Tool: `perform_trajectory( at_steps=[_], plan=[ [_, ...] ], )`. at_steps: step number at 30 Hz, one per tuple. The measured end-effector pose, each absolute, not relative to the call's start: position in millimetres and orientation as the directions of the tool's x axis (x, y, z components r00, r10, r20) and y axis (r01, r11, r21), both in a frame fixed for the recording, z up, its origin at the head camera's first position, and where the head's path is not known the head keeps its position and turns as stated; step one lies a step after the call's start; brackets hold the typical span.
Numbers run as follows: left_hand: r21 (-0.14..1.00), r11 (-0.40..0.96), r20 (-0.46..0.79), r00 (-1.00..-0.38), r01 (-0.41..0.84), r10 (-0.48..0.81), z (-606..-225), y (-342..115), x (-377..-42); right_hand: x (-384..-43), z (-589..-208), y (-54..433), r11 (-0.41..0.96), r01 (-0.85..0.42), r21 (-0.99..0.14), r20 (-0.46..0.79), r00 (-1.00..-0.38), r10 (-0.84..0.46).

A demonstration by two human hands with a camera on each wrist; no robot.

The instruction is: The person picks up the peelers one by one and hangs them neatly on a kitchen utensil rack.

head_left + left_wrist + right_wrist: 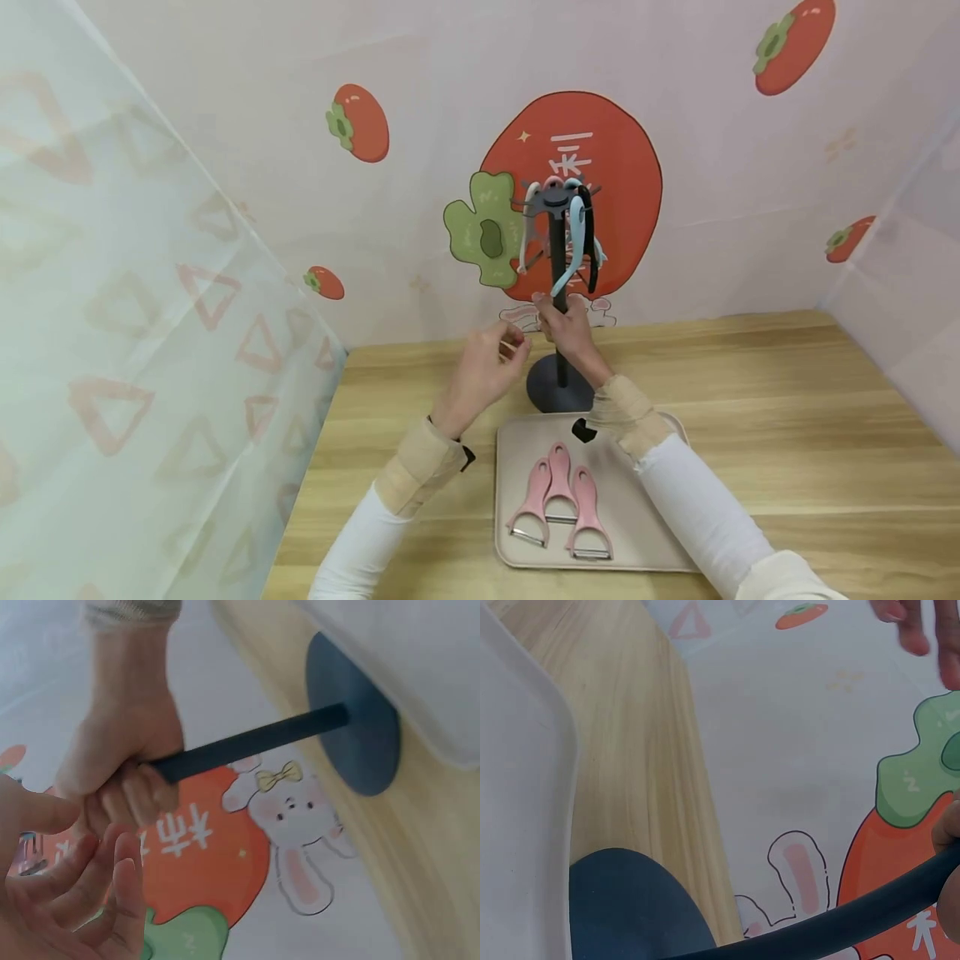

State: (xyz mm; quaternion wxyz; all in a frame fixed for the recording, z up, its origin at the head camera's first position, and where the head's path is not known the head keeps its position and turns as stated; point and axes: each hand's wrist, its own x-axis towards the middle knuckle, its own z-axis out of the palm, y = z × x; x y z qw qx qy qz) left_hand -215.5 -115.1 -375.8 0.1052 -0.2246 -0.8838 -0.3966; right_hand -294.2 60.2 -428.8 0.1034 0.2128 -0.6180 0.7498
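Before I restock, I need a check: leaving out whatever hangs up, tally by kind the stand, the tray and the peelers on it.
Peelers: 3
Tray: 1
Stand: 1
Total: 5

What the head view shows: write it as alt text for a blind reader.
A person's right hand grips the pole of a dark stand hung with utensils; the left hand is beside it, empty. In front, three pink peelers lie on a pale tray.
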Motion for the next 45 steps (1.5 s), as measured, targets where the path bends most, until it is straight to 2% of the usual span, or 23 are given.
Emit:
perform_trajectory(
  at_steps=[5, 10, 14, 23, 32, 40, 45],
  plan=[
    [0.614, 0.63, 0.304, -0.879, 0.475, 0.367, -398, -114, -202, -297, -425, 60, -0.221, -0.439, -0.871, 0.47, -0.876, -0.109],
    [0.615, 0.682, 0.14, -0.905, 0.397, 0.401, -431, -110, -184, -296, -425, 61, -0.224, -0.441, -0.869, 0.473, -0.874, -0.111],
    [0.603, 0.718, 0.006, -0.902, 0.348, 0.431, -452, -112, -166, -295, -427, 61, -0.218, -0.433, -0.875, 0.464, -0.878, -0.12],
    [0.47, 0.841, -0.273, -0.862, 0.268, 0.427, -459, -120, -133, -293, -431, 60, -0.227, -0.431, -0.873, 0.466, -0.875, -0.131],
    [0.423, 0.86, -0.326, -0.838, 0.284, 0.438, -463, -120, -125, -294, -428, 61, -0.219, -0.426, -0.878, 0.459, -0.879, -0.128],
    [0.467, 0.855, -0.35, -0.842, 0.224, 0.412, -466, -118, -122, -294, -428, 60, -0.215, -0.448, -0.868, 0.478, -0.871, -0.115],
    [0.536, 0.83, -0.383, -0.832, 0.153, 0.401, -466, -120, -125, -294, -429, 60, -0.219, -0.441, -0.87, 0.472, -0.874, -0.115]
  ],
)
